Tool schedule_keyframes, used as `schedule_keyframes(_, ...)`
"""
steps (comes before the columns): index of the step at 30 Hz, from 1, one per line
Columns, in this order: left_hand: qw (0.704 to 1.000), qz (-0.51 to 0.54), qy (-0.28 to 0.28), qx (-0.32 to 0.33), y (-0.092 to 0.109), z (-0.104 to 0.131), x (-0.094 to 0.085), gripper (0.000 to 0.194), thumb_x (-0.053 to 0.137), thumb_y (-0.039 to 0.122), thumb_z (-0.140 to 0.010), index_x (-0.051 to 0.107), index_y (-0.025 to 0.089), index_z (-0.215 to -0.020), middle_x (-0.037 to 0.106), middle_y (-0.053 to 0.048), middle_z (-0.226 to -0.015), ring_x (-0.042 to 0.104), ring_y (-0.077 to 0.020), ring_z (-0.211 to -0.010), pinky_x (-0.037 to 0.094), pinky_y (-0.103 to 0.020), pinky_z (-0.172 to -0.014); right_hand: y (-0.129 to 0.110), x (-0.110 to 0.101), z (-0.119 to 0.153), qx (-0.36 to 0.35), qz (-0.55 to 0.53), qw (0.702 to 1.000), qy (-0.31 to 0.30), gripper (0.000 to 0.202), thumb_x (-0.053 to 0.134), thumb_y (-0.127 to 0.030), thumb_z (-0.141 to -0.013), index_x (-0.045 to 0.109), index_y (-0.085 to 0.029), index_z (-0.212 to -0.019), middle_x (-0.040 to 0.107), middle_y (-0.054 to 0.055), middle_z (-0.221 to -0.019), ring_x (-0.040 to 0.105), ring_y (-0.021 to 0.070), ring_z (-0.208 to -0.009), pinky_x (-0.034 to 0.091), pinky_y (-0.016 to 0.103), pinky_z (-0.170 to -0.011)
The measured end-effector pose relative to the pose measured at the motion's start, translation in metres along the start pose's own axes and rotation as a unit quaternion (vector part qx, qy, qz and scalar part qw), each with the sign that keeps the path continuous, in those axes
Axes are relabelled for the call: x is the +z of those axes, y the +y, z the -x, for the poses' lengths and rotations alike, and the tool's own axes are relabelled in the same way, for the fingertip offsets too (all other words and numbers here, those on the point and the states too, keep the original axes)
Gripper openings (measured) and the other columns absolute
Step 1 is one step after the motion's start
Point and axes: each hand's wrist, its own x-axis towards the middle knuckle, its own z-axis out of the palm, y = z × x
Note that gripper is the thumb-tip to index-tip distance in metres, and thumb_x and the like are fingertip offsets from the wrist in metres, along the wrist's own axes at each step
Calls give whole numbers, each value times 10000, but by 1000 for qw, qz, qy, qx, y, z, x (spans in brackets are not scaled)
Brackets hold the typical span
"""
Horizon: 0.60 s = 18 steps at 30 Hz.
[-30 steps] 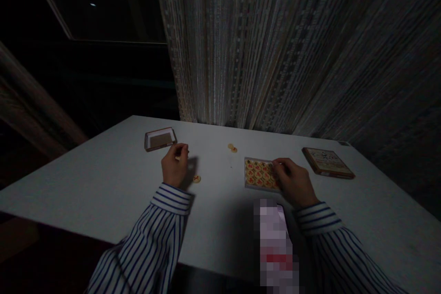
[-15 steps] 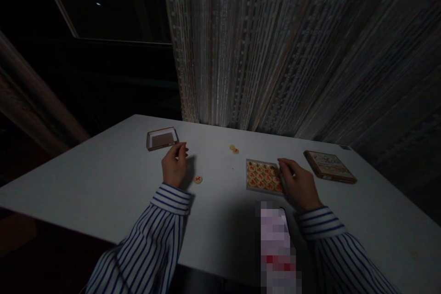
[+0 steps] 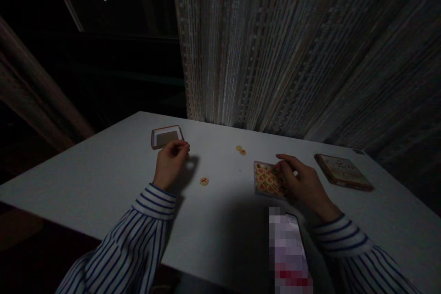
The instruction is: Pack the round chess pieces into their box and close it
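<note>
My left hand (image 3: 170, 161) is raised over the table near the empty shallow box tray (image 3: 157, 143), fingers curled and their tips pinched together; whatever they hold is too dark to make out. Below and right of it, a Chinese chess piece (image 3: 204, 181) with a red character lies flat on the table. My right hand (image 3: 303, 181) reaches over the right side of a small clear-edged box (image 3: 255, 181) packed with rows of chess pieces (image 3: 264, 178). Its index finger is stretched out, apart from the thumb, and it hides the box's right end.
Two more pieces (image 3: 241, 150) lie touching each other farther back. A flat box lid (image 3: 344, 172) with a printed top rests at the right. A phone (image 3: 292, 252), partly blurred out, lies at the front of the white table (image 3: 213, 239). Curtains (image 3: 241, 46) hang behind.
The view has shifted slightly. My right hand has come left over the box and covers more of its pieces, with its fingers more apart. My left hand stays pinched.
</note>
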Motion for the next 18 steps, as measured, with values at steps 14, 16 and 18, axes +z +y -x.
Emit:
schedule_keyframes(14, 980, -170, -88, 56, -34, -38, -17, 336, 550, 322, -731, 634, 111, -978, 681, -104, -890, 637, -206, -798, 503, -359, -762, -47, 31, -35, -140, 61, 984, -93, 303, 441, -286, -843, 662, -195, -1030, 706, 76, -984, 648, 219, -906, 490, 369, -828)
schedule_keyframes(16, 969, -220, -92, 65, -40, -37, -16, 359, 549, 323, -735, 634, 112, -1013, 679, -123, -935, 641, -219, -821, 504, -362, -766, -52, 39, -40, -148, 67, 981, -110, 304, 439, -277, -845, 665, -181, -1024, 704, 85, -994, 645, 222, -915, 486, 372, -837)
schedule_keyframes(18, 959, -255, -90, 81, -46, -34, -15, 371, 568, 326, -726, 637, 119, -1026, 677, -137, -976, 640, -233, -858, 502, -367, -786, -57, 48, -46, -163, 69, 976, -123, 303, 432, -267, -850, 665, -188, -1027, 704, 81, -1001, 643, 217, -920, 481, 367, -843)
